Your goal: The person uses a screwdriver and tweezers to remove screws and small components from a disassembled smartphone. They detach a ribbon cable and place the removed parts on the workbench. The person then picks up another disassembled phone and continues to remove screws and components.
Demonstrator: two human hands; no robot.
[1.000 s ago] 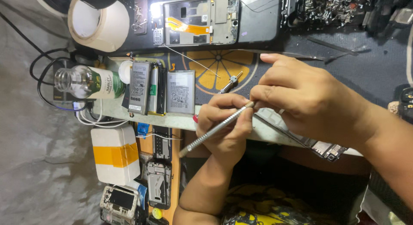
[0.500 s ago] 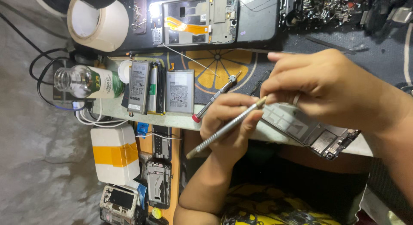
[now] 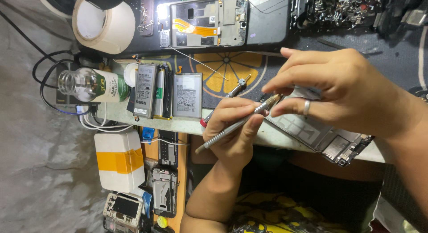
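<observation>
My left hand [image 3: 234,130] comes up from the lower edge and is closed around a silver knurled screwdriver [image 3: 232,128]. Its tip points at my right hand's fingertips. My right hand [image 3: 343,90], with a ring on one finger, reaches in from the right. It grips an opened grey phone body [image 3: 312,130] that hangs over the table's front edge. The fingers cover most of the phone, and the thumb is hidden. A second screwdriver with a red cap [image 3: 229,97] lies on the mat just behind my left hand.
Two flat phone batteries [image 3: 187,95] and a glass bottle [image 3: 91,86] lie left of the hands. A tape roll [image 3: 104,26] and an open phone frame [image 3: 209,21] sit at the back. A white and yellow box [image 3: 120,161] and phone parts [image 3: 162,188] are below the table.
My right hand has shifted right and lifted slightly, uncovering more of the phone body. The silver screwdriver's tip has followed it up and to the right.
</observation>
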